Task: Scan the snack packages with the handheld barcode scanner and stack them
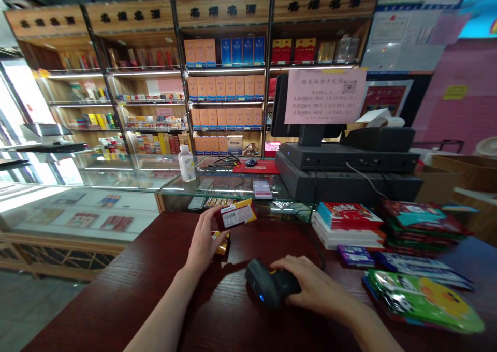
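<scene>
Left hand (204, 240) grasps a small dark-red and yellow box (237, 215) at its left end, between thumb and fingers; the box is raised above the dark wooden desk (143, 284), barcode label toward the viewer. Contents not visible. Below it, close to the thumb, lies a gold box (222, 243), partly hidden.

Right hand (310, 284) is wrapped round the handle of a black scanner (267, 284), blue light lit, near the box but apart from it.

Right side of desk: stacked packs with red tops (351, 216), a purple packet (355, 256), a green package (427, 300).

Beyond: upright capped bottle (187, 165), contents unclear. Glass display case (77, 238), left, contains flat packs in groups. Wall cabinet (223, 10) holds rows of orange cartons (225, 88), with blue boxes (243, 50) on a higher shelf.
</scene>
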`<state>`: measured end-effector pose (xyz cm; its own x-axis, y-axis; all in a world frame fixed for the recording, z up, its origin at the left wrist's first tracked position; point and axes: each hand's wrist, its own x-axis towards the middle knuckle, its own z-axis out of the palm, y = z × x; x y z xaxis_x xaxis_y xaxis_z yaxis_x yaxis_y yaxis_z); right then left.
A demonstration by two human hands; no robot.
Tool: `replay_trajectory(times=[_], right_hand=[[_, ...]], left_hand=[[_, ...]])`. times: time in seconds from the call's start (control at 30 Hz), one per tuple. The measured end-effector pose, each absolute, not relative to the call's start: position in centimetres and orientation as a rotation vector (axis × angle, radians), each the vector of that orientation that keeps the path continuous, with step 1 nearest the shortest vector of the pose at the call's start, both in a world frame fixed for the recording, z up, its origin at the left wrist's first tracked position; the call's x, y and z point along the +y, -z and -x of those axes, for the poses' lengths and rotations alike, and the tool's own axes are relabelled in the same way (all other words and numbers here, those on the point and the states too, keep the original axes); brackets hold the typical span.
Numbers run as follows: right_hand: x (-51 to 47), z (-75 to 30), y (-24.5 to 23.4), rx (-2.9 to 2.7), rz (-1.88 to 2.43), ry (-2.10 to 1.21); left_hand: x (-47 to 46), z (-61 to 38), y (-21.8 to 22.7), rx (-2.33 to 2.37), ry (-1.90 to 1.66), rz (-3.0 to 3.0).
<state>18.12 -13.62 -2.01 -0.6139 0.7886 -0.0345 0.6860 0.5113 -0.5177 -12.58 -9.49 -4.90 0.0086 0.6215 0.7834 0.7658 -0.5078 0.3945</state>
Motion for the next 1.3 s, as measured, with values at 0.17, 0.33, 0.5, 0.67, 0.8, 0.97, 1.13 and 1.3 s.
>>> replay_trajectory(times=[0.17, 0.33, 0.5, 0.67, 0.8, 0.97, 1.13, 1.3], right_hand=[[-13.4, -18.4, 2.6, -2.486, 1.255, -0.785], [-13.5, -19.3, 2.3, -2.392, 1.207, -0.949], [-12.5, -19.8, 2.3, -2.128, 1.141, -0.933], [-10.6, -19.1, 4.3, -1.761, 1.087, -0.924], [-10.0, -18.2, 5.0, -1.657, 1.032, -0.930], [-9.9, -17.0, 5.1, -1.650, 1.025, -0.917], [-9.8, -16.5, 5.4, -1.673, 1.037, -0.839], [-9.5, -16.1, 5.9, -1.675, 1.033, -0.878]], left_hand=[[-9.7, 12.5, 4.8, -1.502, 1.544, 2.111], [-9.9, 12.2, 4.8, -1.469, 1.541, 2.124], [-10.0, 11.5, 4.9, -1.471, 1.499, 2.186], [-10.4, 10.7, 4.9, -1.406, 1.458, 2.306], [-10.6, 10.0, 5.0, -1.369, 1.384, 2.391], [-10.7, 9.2, 5.3, -1.365, 1.342, 2.472], [-10.6, 8.9, 5.6, -1.434, 1.317, 2.456], [-10.4, 8.9, 5.8, -1.550, 1.298, 2.379]])
